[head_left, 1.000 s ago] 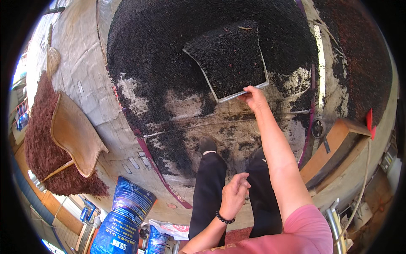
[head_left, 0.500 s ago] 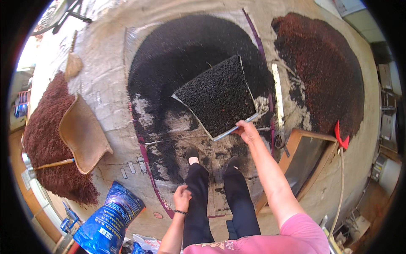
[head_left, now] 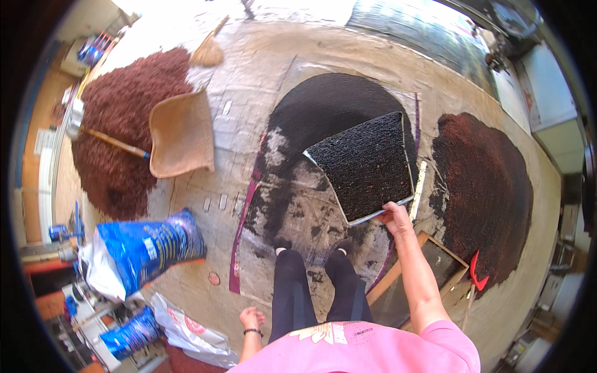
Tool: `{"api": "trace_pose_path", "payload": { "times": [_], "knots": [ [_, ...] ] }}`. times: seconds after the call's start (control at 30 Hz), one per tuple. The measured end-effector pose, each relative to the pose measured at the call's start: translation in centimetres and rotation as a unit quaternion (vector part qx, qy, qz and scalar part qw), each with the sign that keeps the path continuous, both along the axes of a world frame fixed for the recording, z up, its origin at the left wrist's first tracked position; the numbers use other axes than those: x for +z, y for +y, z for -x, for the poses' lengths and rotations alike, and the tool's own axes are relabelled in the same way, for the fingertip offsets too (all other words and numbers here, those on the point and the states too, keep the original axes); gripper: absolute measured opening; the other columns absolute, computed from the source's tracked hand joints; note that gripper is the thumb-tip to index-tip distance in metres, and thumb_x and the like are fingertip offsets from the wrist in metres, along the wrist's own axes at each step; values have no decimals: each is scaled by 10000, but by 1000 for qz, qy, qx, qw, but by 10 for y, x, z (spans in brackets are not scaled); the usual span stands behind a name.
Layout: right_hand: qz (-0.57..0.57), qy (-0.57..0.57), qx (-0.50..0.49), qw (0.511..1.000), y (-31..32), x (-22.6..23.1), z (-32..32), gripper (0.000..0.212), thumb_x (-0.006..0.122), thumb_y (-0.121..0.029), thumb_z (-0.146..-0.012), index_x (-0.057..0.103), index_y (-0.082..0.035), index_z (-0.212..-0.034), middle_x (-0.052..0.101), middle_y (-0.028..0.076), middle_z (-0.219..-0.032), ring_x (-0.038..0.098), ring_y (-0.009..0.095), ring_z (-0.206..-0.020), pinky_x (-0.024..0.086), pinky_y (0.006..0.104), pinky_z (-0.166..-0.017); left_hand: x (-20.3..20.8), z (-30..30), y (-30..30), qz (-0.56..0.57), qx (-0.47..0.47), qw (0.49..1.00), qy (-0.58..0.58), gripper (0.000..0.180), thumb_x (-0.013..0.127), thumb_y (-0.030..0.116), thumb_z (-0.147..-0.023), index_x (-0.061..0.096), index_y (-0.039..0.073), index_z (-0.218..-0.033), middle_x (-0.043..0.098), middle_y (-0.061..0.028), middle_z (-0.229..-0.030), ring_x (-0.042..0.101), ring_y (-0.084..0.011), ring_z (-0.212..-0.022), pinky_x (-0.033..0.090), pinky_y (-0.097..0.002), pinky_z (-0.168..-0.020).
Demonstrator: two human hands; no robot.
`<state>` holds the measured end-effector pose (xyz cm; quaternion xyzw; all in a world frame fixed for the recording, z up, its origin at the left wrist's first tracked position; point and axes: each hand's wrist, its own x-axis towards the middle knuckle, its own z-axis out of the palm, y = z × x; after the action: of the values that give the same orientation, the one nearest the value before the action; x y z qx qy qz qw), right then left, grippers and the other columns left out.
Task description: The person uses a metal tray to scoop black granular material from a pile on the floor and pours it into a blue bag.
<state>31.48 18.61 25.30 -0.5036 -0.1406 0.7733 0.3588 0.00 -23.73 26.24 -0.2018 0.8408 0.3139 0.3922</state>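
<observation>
My right hand (head_left: 397,219) grips the near metal-rimmed edge of a wide, flat tray (head_left: 364,218), its thumb on top. A layer of black granules (head_left: 367,165) covers the tray, which is held out over a sheet on the floor. Under and beyond it lies a rounded spread of the same dark material (head_left: 336,93). My left hand (head_left: 252,318), with a dark bracelet at the wrist, hangs low beside my left leg. It holds nothing, and its fingers are loosely apart.
Reddish-brown heaps lie left (head_left: 118,112) and right (head_left: 485,199). A tan scoop basket (head_left: 181,133), a broom (head_left: 208,53) and blue bags (head_left: 149,252) are on the left. A wooden-framed screen (head_left: 444,264) and a red-headed tool (head_left: 477,273) stand near my right arm.
My view has swung left and back, so the left heap, bags and far edge show more. The loaded tray stays in my right hand; my left hand now hangs lower, its fingers looser.
</observation>
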Motion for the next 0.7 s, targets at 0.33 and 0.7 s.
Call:
{"api": "trace_pose_path", "payload": {
  "times": [0.33, 0.7],
  "knots": [
    [7, -32, 160, 987, -105, 56, 134, 203, 460, -33, -648, 513, 1, -842, 546, 81, -805, 553, 205, -681, 510, 363, -554, 11, 110, -41, -150, 87, 983, 53, 211, 433, 11, -718, 487, -14, -921, 544, -106, -600, 516, -160, -416, 425, -260, -346],
    [-1, 35, 372, 927, -216, 119, 422, 298, 479, -57, -625, 499, 22, -912, 542, 90, -828, 544, 228, -700, 489, 381, -544, 94, 371, -138, -199, 303, 875, 319, 434, 542, 255, -739, 409, -7, -1058, 525, -100, -580, 489, -149, -383, 407, -264, -325]
  ]
}}
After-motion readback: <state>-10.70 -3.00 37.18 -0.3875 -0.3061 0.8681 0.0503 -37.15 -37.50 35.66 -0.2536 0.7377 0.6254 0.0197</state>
